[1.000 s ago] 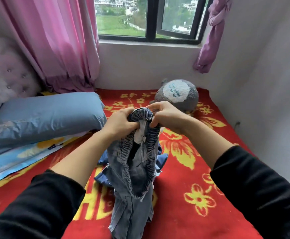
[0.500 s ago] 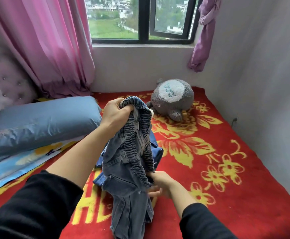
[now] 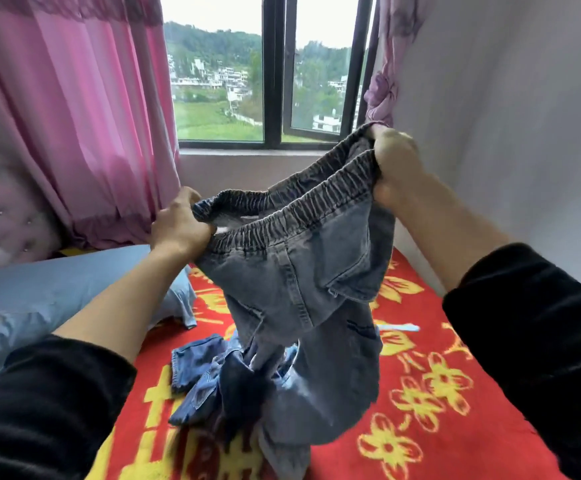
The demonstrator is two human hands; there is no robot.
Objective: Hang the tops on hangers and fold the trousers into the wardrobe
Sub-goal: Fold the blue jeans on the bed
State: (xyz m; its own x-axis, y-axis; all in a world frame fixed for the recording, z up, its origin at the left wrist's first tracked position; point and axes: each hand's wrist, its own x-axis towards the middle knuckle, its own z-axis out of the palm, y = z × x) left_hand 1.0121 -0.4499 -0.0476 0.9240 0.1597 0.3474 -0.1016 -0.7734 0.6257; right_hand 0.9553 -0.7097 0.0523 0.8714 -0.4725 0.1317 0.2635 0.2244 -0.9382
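Red fleece blanket with yellow flower print (image 3: 455, 393) covers the bed across the lower frame; pale blue pillow (image 3: 57, 299) lies along its left side, against a pink pleated curtain (image 3: 91, 116) and a tufted lilac headboard (image 3: 5, 216). Black-framed window (image 3: 275, 98) sits at centre back, a knotted mauve curtain (image 3: 382, 81) at its right edge beside the plain white wall (image 3: 507, 116). Faded grey-blue denim trousers with a gathered elastic waistband (image 3: 299, 271) are held up over the blanket, waistband stretched out between both hands and slanting up to the right, legs dropping to the bed (lower ends blurred, bunched). Left hand (image 3: 181, 226) is clenched on the waistband's left end; right hand (image 3: 396, 168), higher, is clenched on the right end. Both forearms are bare, black sleeves pushed back. A crumpled darker blue denim garment (image 3: 206, 375) lies on the blanket just beside the hanging legs, touching them.
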